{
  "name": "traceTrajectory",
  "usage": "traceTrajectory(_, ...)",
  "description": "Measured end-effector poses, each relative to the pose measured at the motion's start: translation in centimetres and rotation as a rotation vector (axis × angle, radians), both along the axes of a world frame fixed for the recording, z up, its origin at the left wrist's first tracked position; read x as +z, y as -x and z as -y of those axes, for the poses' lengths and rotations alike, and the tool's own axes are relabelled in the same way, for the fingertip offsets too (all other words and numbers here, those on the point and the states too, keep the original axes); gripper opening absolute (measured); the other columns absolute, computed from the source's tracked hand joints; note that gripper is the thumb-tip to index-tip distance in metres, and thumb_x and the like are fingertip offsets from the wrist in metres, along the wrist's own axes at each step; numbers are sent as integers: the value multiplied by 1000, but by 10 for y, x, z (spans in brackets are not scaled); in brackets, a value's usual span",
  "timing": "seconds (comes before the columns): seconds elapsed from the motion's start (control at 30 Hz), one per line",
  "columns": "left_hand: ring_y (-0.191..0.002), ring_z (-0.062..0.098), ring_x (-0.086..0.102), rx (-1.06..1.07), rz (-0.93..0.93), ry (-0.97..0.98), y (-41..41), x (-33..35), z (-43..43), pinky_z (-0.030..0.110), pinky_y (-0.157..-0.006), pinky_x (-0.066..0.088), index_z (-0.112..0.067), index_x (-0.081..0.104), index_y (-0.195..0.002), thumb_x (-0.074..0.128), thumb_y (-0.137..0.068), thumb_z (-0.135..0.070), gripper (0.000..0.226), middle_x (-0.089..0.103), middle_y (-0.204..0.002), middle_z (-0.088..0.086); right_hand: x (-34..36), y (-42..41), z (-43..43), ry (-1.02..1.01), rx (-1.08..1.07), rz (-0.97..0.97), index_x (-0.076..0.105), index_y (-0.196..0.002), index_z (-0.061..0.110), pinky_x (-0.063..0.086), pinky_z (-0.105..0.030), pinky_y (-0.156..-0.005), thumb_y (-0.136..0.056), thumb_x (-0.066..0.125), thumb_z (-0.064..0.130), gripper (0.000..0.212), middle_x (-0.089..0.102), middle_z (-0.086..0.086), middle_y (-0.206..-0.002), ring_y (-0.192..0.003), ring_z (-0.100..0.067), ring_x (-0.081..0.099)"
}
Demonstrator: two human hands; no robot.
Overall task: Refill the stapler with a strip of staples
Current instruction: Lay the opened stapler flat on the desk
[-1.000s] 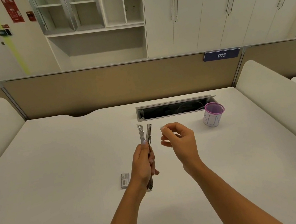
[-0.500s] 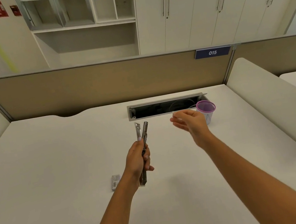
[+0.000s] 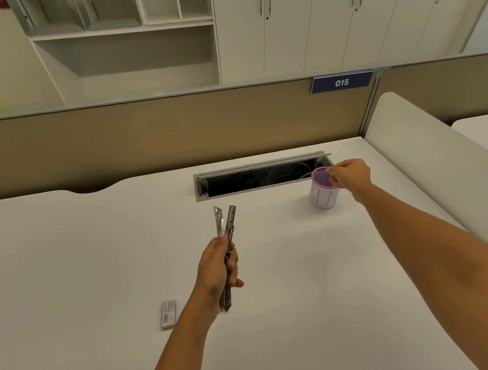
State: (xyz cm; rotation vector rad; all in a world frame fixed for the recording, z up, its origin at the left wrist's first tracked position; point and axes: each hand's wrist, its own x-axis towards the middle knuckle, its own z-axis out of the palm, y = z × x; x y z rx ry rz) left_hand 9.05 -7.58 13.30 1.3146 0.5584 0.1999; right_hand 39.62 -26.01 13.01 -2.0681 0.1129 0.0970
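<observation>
My left hand (image 3: 218, 262) is shut around a metal stapler (image 3: 226, 221), held above the middle of the white desk (image 3: 90, 273) with its top swung apart from the magazine and both tips pointing away from me. My right hand (image 3: 351, 175) is stretched out to the far right. Its fingertips are bunched together over the rim of a small white cup with a purple rim (image 3: 323, 198). I see nothing between those fingers. A small grey box of staples (image 3: 168, 313) lies flat on the desk, just left of my left forearm.
An open cable slot (image 3: 260, 177) is cut into the desk behind the stapler, right next to the cup. A tan partition (image 3: 148, 136) closes the back of the desk, and white padded side panels (image 3: 444, 166) stand at the right and left.
My right hand has moved away from the stapler, to the right and further out, and now hovers at the cup's rim. The left hand still holds the open stapler the same way.
</observation>
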Motion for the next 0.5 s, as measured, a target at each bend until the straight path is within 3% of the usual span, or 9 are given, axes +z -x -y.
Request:
traceTrajectory(0.13, -34, 8, 34, 4, -15, 0, -8, -3, 2, 24, -40, 47, -12, 48, -82, 32, -100, -40, 37, 42, -50, -5, -4, -20, 0, 167, 11, 20, 68, -107, 2, 60, -42, -83, -83, 72, 14, 27, 68, -17, -109, -100, -32, 65)
traceTrajectory(0.33, -34, 9, 33, 12, -29, 9, -17, -8, 3, 25, -42, 48, -12, 49, -82, 33, -100, -40, 37, 42, -51, -4, -7, -35, -1, 245, -16, 74, 71, -104, 3, 53, -33, -69, -83, 74, 15, 25, 71, -16, -104, -92, -28, 66)
traceTrajectory(0.5, -34, 9, 34, 15, -34, 24, -21, -11, 5, 25, -42, 48, -12, 49, -83, 33, -100, -40, 37, 43, -51, -3, -11, -41, 3, 238, -20, 85, 71, -106, 1, 55, -37, -76, -87, 70, 14, 24, 72, -19, -105, -93, -32, 67)
